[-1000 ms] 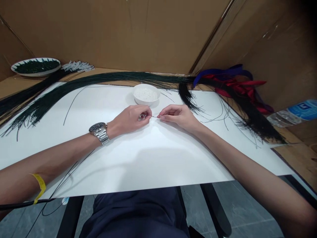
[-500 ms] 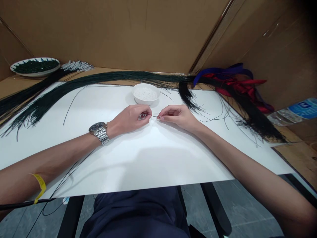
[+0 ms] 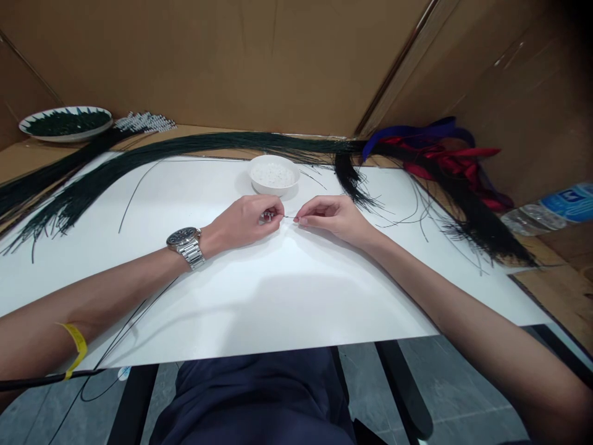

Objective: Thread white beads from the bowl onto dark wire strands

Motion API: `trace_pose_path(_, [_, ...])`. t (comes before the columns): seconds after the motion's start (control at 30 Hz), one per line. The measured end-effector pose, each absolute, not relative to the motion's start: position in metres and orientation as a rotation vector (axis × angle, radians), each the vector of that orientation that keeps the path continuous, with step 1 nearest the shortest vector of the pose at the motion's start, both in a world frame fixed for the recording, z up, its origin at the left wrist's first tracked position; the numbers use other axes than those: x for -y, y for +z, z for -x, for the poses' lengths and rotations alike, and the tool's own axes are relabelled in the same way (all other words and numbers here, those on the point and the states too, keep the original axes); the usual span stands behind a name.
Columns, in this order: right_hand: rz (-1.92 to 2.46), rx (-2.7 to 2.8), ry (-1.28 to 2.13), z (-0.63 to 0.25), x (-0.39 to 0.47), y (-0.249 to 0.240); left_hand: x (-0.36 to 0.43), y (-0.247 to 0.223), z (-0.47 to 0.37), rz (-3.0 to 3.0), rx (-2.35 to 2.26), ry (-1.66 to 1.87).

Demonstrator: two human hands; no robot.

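Observation:
My left hand [image 3: 257,217], with a metal watch [image 3: 186,243] on its wrist, is closed in a pinch on a thin dark cord [image 3: 288,217]. A few small whitish pieces show inside its curled fingers. Facing it, my right hand [image 3: 331,216] pinches at the other side of the same short stretch of cord. Whether a tiny bead sits between those right fingertips is too small to tell. Just beyond both hands stands a white bowl [image 3: 273,176] of small white pieces. Dark strands [image 3: 139,309] run under my left forearm and over the table's front edge.
A long bundle of dark cords [image 3: 194,143] arches across the back of the white table [image 3: 287,309]. Back left are a plate [image 3: 99,131] of dark green pieces and cords with beaded white ends [image 3: 148,122]. Red ribbon [image 3: 463,162], blue ribbon [image 3: 417,131] and a bottle [image 3: 565,204] lie right.

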State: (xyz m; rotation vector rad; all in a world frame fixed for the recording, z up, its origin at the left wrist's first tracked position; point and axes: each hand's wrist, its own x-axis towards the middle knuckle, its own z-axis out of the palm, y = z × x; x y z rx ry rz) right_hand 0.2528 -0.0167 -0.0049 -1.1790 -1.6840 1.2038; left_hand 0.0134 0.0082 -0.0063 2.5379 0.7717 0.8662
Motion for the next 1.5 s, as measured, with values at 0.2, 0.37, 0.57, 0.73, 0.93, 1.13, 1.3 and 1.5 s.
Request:
trace_pose_path(0.2, [1.187,1.689,1.194,-0.252,0.017,-0.004,-0.008,-0.006,-0.013,-2.543,-0.763,0.86])
trace_pose_path(0.37, [1.188,1.686,1.188,-0.252,0.017,-0.004,-0.008,-0.006,-0.013,-2.539,-0.753,0.865])
trace_pose_path(0.57, [1.184,1.692,1.193,-0.253,0.017,-0.004,-0.008,-0.006,-0.013,-2.534,-0.76,0.864])
trace_pose_path(0.73, [1.177,1.684,1.202,-0.252,0.017,-0.004,-0.009,-0.006,-0.013,-2.532,-0.755,0.857])
trace_pose_path(0.93, [1.179,1.687,1.195,-0.252,0.017,-0.005,-0.009,-0.006,-0.013,-2.529,-0.75,0.867])
trace_pose_path(1.13, [1.177,1.769,1.049,-0.248,0.021,-0.004,-0.008,-0.005,-0.013,-2.53,-0.758,0.859])
trace_pose_path(1.3, [1.228,1.855,0.826,-0.24,0.026,-0.001,-0.009,-0.005,-0.013,-2.529,-0.778,0.878])
trace_pose_path(1.5, [1.23,1.868,0.753,-0.237,0.027,-0.003,-0.01,-0.007,-0.014,-2.51,-0.787,0.924])
